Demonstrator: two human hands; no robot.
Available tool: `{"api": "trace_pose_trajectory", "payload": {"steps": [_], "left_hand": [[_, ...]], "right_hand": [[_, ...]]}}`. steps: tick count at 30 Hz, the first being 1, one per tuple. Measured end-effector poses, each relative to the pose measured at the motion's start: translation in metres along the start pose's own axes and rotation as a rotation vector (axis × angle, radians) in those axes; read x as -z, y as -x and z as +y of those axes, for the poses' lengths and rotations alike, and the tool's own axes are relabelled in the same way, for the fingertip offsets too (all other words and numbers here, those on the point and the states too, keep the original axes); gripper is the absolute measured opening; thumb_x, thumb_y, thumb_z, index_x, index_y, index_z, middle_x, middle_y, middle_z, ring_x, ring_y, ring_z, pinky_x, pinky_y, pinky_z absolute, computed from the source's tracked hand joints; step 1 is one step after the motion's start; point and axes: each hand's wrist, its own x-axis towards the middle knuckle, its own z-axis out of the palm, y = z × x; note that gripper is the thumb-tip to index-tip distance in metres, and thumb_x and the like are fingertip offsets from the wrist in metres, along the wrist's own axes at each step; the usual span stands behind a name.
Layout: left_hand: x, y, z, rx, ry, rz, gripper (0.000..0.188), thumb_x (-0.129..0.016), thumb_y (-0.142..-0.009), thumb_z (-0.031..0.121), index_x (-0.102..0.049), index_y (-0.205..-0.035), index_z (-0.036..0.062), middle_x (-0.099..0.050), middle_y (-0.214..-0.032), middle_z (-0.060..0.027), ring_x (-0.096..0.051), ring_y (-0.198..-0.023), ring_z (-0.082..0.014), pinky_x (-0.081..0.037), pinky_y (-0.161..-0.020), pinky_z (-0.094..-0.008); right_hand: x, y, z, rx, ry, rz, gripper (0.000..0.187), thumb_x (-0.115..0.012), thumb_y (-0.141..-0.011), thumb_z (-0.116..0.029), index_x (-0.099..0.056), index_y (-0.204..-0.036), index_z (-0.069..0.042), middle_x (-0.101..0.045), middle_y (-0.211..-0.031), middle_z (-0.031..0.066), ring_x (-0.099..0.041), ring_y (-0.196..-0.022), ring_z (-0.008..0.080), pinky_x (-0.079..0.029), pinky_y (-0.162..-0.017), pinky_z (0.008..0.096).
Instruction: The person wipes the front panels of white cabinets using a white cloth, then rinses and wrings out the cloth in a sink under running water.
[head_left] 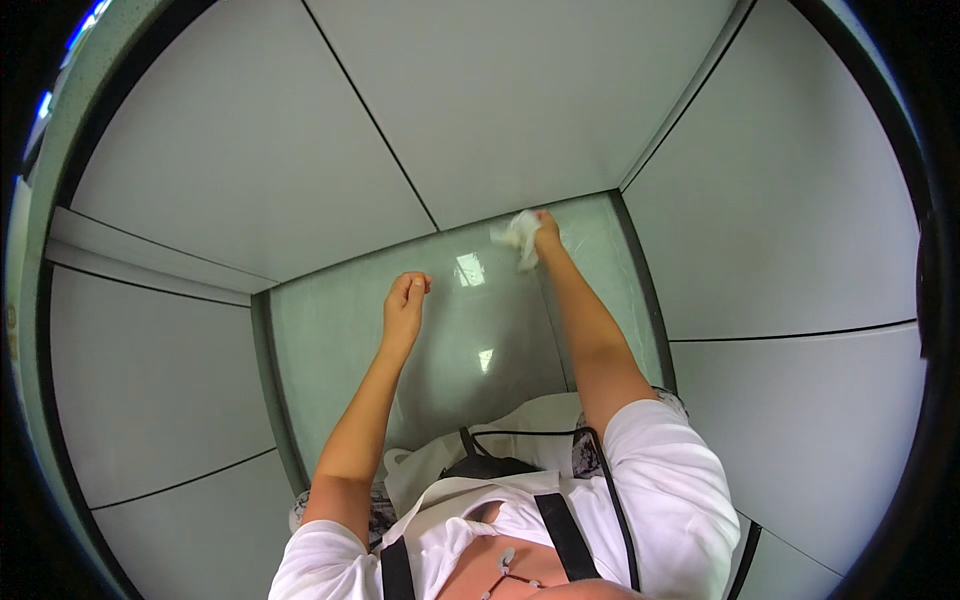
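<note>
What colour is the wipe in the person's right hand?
The wipe in the right hand is white, slightly blurred; it shows in the head view.

The crumpled white cloth (521, 238) is in the bare right hand (547, 234), near the flat grey front wall (540, 100). The bare left hand (404, 308) is left of it. Shiny green-grey floor (475, 325) lies below both.
</note>
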Motion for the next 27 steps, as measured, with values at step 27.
{"api": "trace_pose_trajectory", "payload": {"steps": [27], "left_hand": [[-0.026, -0.122, 0.192, -0.481, 0.016, 0.128, 0.020, -0.044, -0.092, 0.017, -0.057, -0.094, 0.0024, -0.055, -0.088, -0.0027, -0.049, -0.085, -0.0113, -0.039, -0.078, -0.0244]], "right_hand": [[0.250, 0.065, -0.150, 0.358, -0.688, 0.709, 0.034, -0.073, -0.066, -0.011, -0.048, -0.088, -0.003, -0.055, -0.086, 0.0085, -0.054, -0.076, 0.0193, -0.045, -0.070, 0.0312]]}}
